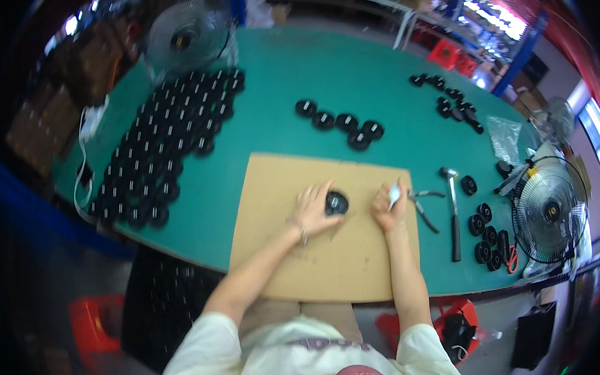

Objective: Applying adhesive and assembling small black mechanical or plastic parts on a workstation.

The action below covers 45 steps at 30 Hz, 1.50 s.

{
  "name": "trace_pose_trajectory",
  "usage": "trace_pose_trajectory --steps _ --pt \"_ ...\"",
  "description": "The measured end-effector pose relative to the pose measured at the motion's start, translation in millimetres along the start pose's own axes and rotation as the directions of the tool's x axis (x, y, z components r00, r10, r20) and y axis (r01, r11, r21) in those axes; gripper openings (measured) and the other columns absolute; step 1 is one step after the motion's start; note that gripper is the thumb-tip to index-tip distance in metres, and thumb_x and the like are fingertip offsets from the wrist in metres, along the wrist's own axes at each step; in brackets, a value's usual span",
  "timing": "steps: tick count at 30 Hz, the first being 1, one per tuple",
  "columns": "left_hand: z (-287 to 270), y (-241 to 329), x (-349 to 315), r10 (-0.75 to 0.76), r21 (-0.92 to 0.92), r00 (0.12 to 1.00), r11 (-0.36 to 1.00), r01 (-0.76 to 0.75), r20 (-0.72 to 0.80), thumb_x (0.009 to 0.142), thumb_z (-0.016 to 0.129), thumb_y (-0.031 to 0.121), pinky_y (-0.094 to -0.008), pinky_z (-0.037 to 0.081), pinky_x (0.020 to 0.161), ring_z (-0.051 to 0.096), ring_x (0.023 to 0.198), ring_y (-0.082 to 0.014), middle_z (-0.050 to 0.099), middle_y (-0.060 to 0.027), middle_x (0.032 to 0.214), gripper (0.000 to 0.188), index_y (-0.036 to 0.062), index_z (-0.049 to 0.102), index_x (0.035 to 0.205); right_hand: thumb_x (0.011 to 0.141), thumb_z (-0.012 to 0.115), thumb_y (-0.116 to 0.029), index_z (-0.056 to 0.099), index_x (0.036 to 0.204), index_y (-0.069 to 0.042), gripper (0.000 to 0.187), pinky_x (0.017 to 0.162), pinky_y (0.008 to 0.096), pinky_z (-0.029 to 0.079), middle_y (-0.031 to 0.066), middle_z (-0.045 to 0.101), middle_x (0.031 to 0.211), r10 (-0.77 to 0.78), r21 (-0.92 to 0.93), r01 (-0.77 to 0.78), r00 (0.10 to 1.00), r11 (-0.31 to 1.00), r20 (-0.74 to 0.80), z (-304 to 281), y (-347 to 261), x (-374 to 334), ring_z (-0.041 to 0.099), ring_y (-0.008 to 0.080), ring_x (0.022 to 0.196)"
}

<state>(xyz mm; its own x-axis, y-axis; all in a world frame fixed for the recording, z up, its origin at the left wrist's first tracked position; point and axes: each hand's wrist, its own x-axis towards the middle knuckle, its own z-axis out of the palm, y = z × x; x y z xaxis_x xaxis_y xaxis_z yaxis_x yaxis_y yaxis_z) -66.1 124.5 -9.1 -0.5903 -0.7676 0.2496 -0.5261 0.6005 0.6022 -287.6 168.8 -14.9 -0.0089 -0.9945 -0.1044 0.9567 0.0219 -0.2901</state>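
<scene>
Watching remotely, I note left hand [313, 209] pinching a black disc [338, 203] on cardboard [304, 259]; right hand [388, 208] curls closed around a small white object [394, 194].

Workstation surroundings: a green table [265, 73] spans the view, its edges bowed by the lens. At the far left corner, a round-caged fan [184, 40]; at the right edge, a second fan [551, 211] with a dark wire guard. On the right side of the tabletop, pliers [426, 219] with spread handles, beside a dark-handled hammer [454, 212], head pointing away; nearer the second fan, red-handled scissors [512, 260]. Beyond these, a clear plastic bag [505, 134]. Left margin: a looping white cable [81, 170]. Below the table, left: a red stool [92, 324]. Background: a blue post [522, 53].
</scene>
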Motion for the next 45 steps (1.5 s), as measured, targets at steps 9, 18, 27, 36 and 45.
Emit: trace_pose_trajectory --steps 9,18,27,36,45 --pt "-72 -22 -50 -0.080 0.148 0.992 0.987 0.066 0.095 0.059 0.070 0.031 -0.0411 0.036 0.089 0.045 0.106 -0.0334 0.048 -0.0199 0.114 0.080 0.0022 0.034 0.124 0.086 0.046 -0.041 0.041 0.065 -0.008 0.039 0.036 0.0224 0.016 -0.0027 0.026 0.047 0.071 -0.015 -0.070 0.992 0.997 0.102 7 -9 4 0.020 0.0070 0.036" --pt "-182 -151 -62 -0.293 0.494 0.872 0.732 0.469 -0.392 0.063 0.071 0.018 -0.0366 0.040 0.088 0.046 0.107 -0.0321 0.044 -0.0189 0.119 0.069 0.0038 0.037 0.121 0.085 0.048 -0.040 0.042 0.066 -0.007 0.038 0.036 0.0217 0.018 -0.0032 0.026 0.047 0.047 -0.040 -0.047 0.999 0.998 -0.015 11 -2 -3 0.021 0.0066 0.037" --pt "-84 -111 101 0.040 0.327 0.949 0.943 0.068 -0.312 0.074 0.059 0.015 -0.0389 0.037 0.092 0.042 0.109 -0.0316 0.045 -0.0155 0.118 0.050 0.0121 0.041 0.121 0.085 0.046 -0.043 0.047 0.069 -0.006 0.040 0.036 0.0215 0.017 -0.0039 0.025 0.046 0.042 -0.009 -0.042 0.999 0.999 -0.035 7 -3 7 0.021 0.0068 0.036" --pt "-15 -119 185 -0.272 0.348 0.919 0.864 0.364 -0.286 0.075 0.059 0.037 -0.0412 0.029 0.092 0.040 0.113 -0.0250 0.046 -0.0063 0.120 0.044 0.0240 0.048 0.115 0.086 0.044 -0.045 0.048 0.069 -0.007 0.042 0.035 0.0217 0.017 -0.0050 0.025 0.045 0.073 -0.073 -0.072 0.997 0.995 0.003 -4 -4 8 0.022 0.0057 0.034" --pt "-46 -31 39 -0.015 0.139 0.997 0.990 0.005 0.073 0.059 0.071 0.040 -0.0361 0.034 0.081 0.049 0.096 -0.0241 0.056 -0.0057 0.087 0.038 0.0106 0.054 0.076 0.087 0.041 -0.045 0.049 0.067 -0.008 0.042 0.035 0.0214 0.018 -0.0054 0.025 0.044 0.089 -0.139 -0.091 0.996 0.986 -0.020 -1 1 4 0.022 0.0059 0.034"
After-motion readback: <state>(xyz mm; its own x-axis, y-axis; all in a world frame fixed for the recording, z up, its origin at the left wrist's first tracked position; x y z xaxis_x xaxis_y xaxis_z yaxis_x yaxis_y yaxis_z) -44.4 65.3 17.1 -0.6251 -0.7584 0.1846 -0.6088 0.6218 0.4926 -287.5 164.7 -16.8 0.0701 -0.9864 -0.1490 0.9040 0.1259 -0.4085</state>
